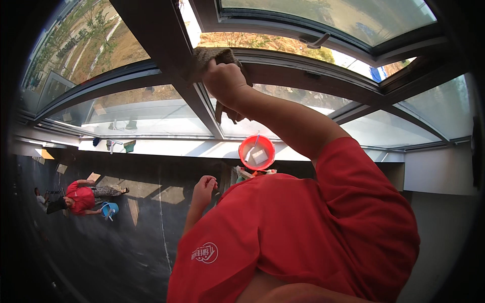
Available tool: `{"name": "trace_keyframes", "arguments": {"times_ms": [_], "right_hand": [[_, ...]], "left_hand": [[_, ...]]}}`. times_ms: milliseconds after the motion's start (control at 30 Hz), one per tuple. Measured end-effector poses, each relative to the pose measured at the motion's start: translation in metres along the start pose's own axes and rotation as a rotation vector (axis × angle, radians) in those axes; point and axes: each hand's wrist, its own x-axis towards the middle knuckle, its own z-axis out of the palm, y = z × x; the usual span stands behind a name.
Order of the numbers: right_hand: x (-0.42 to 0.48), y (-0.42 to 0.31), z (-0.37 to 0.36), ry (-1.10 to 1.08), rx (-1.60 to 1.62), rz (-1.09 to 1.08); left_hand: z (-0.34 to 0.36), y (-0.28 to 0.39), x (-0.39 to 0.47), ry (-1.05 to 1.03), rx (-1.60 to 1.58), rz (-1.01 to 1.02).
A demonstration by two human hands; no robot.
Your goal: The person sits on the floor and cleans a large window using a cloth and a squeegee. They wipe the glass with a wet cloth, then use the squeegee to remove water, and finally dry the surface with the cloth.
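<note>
My right hand [226, 83] grips a brown cloth [216, 56] and presses it on the dark window frame [178, 68], where the upright meets the crossbar. Part of the cloth hangs below the hand. To the right of it, a sash [288, 32] with a handle [317, 41] stands tilted open. My left hand [204, 188] is low beside my body, its fingers curled; no object shows in it. Between my arms, a red bucket [242, 157] on the white sill [189, 149] holds cloudy water, a pale block and a white-handled tool.
Left along the sill lie a squeegee [112, 144], a green cloth [129, 146] and a dark item. Far below at the left, a person in a red shirt [80, 199] holds a blue bucket [110, 209] on the dark floor [140, 250]. Another person is partly visible beyond.
</note>
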Motion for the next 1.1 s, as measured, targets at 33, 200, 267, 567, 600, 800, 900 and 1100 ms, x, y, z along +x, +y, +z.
{"name": "trace_keyframes", "arguments": {"times_ms": [33, 200, 267, 567, 600, 800, 900, 1100], "right_hand": [[-0.009, 0.008, 0.003, 0.072, 0.004, -0.032], [-0.082, 0.064, 0.000, 0.166, -0.044, 0.101], [-0.115, 0.089, -0.007, 0.149, -0.050, 0.177], [-0.201, 0.154, -0.027, 0.075, -0.088, 0.410], [-0.214, 0.164, -0.026, 0.070, -0.105, 0.430], [-0.283, 0.223, -0.025, -0.032, -0.304, 0.624], [-0.312, 0.250, -0.024, -0.002, -0.361, 0.773], [-0.346, 0.259, -0.046, -0.031, -0.194, 1.063]], "left_hand": [[0.004, 0.008, 0.006, -0.015, 0.012, 0.011], [0.012, 0.021, 0.030, -0.086, 0.044, 0.063], [0.012, 0.024, 0.035, -0.105, 0.055, 0.071], [0.043, 0.038, 0.041, -0.232, 0.156, 0.001], [0.045, 0.036, 0.042, -0.235, 0.146, -0.003], [0.049, 0.039, 0.045, -0.239, 0.200, -0.023], [0.047, 0.036, 0.048, -0.238, 0.181, -0.023], [0.046, 0.039, 0.042, -0.207, 0.202, -0.019]]}}
